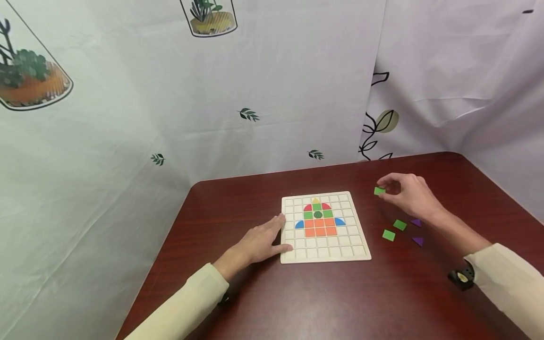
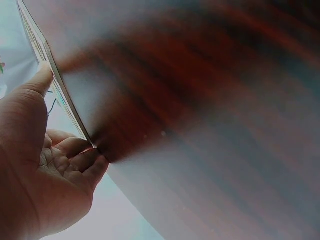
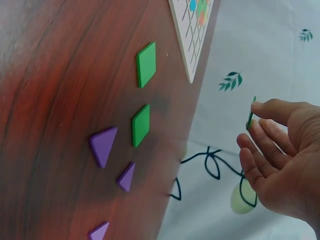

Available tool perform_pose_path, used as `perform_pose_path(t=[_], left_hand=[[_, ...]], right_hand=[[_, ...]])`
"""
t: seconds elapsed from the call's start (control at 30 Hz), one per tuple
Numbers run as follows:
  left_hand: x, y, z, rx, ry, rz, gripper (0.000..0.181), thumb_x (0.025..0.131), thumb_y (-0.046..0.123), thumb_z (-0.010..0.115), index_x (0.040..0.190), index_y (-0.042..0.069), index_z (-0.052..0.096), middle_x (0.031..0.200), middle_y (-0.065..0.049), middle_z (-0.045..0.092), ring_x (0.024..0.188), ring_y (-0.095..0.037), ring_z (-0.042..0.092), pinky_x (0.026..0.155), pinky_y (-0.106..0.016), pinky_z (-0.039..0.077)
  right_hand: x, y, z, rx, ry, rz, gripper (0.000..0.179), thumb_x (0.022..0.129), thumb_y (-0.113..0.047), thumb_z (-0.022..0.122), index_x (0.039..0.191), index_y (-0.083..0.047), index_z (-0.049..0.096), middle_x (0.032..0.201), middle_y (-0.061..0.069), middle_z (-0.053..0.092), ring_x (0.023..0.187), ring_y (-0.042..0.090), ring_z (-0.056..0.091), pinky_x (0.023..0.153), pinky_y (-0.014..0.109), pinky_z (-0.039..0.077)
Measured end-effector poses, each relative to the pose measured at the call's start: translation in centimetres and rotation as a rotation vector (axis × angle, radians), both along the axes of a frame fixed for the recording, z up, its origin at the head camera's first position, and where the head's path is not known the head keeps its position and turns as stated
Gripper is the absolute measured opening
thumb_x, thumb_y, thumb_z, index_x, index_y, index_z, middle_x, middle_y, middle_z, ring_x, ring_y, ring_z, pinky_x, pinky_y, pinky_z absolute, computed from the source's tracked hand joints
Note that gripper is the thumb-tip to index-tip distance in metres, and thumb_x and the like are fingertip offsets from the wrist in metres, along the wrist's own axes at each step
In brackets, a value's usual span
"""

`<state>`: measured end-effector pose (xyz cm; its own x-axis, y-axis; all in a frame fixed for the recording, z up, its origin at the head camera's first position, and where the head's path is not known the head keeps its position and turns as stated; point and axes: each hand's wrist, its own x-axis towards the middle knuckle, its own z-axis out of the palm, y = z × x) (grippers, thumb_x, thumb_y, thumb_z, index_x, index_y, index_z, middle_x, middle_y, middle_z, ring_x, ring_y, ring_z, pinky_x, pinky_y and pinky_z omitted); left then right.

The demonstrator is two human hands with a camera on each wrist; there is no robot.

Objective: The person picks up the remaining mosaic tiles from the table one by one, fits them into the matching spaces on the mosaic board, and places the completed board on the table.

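Pinching a small green square tile [image 1: 379, 191] between thumb and fingertips of the right hand [image 1: 410, 193], raised above the far right part of the dark red-brown table [image 1: 331, 302]. Looking thin, flat and bright green from the head, partly covered by fingertips; turned nearly edge-on to the right wrist camera. Resting the left hand [image 1: 260, 241], relaxed and not closed, at the left edge of a cream board [image 1: 323, 255], thumb and fingers spread apart, thumb at the near left corner. Showing within the board's grid of square cells a yellow piece [image 1: 316, 200] at the top, red rounded pieces [image 1: 326, 206], green squares [image 1: 316, 207] about a dark green round [image 1: 318, 215], six orange squares [image 1: 320, 224], and blue rounded pieces [image 1: 339, 221] either side. Seeing also two loose green tiles [image 1: 388, 235] right of the board, matching in colour, near purple triangles [image 3: 102, 146], three visible from the right wrist.
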<state>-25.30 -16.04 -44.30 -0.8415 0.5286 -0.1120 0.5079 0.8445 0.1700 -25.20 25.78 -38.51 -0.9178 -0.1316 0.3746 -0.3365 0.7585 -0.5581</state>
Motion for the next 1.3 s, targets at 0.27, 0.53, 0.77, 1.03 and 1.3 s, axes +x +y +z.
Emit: perform_pose_path(t=[0.27, 0.53, 0.77, 1.03, 1.3], left_hand=[[0.0, 0.1, 0.0, 0.004, 0.000, 0.003, 0.100, 0.099, 0.064, 0.065, 0.171, 0.010, 0.021, 0.175, -0.008, 0.025, 0.158, -0.022, 0.030, 0.119, -0.045, 0.040], [0.1, 0.1, 0.1, 0.007, -0.003, 0.010, 0.100, 0.099, 0.063, 0.066, 0.171, 0.010, 0.021, 0.175, -0.008, 0.025, 0.158, -0.022, 0.030, 0.119, -0.045, 0.040], [0.1, 0.0, 0.0, 0.012, -0.010, 0.011, 0.100, 0.099, 0.063, 0.066, 0.171, 0.010, 0.021, 0.175, -0.008, 0.024, 0.159, -0.022, 0.029, 0.120, -0.046, 0.040], [0.1, 0.0, 0.1, 0.017, -0.004, 0.002, 0.100, 0.099, 0.063, 0.066, 0.171, 0.010, 0.021, 0.175, -0.009, 0.025, 0.159, -0.022, 0.030, 0.119, -0.045, 0.040], [0.0, 0.0, 0.0, 0.013, 0.000, -0.005, 0.099, 0.100, 0.062, 0.066, 0.170, 0.008, 0.022, 0.175, -0.009, 0.025, 0.158, -0.022, 0.030, 0.118, -0.046, 0.041]], right_hand=[[0.6, -1.6, 0.4, -0.016, -0.002, 0.035, 0.028, 0.090, -0.006, 0.084, 0.116, 0.000, 0.076, 0.106, 0.016, 0.079, 0.091, 0.029, 0.073, 0.073, 0.019, 0.049], [1.1, -3.4, -0.1, -0.016, 0.002, 0.086, 0.028, 0.089, -0.004, 0.085, 0.115, 0.000, 0.076, 0.106, 0.015, 0.078, 0.092, 0.030, 0.072, 0.076, 0.032, 0.055], [1.3, -5.0, -1.0, -0.013, -0.076, 0.106, 0.031, 0.088, -0.001, 0.085, 0.117, 0.002, 0.076, 0.107, 0.013, 0.077, 0.092, 0.028, 0.070, 0.078, 0.039, 0.057], [1.4, -6.1, -2.0, -0.005, -0.104, 0.143, 0.034, 0.087, 0.000, 0.086, 0.118, 0.003, 0.075, 0.108, 0.015, 0.077, 0.091, 0.030, 0.069, 0.080, 0.044, 0.058], [1.2, -7.4, -3.5, 0.016, -0.115, 0.164, 0.030, 0.085, 0.000, 0.087, 0.113, 0.001, 0.077, 0.099, 0.007, 0.076, 0.082, 0.026, 0.060, 0.071, 0.034, 0.048]])
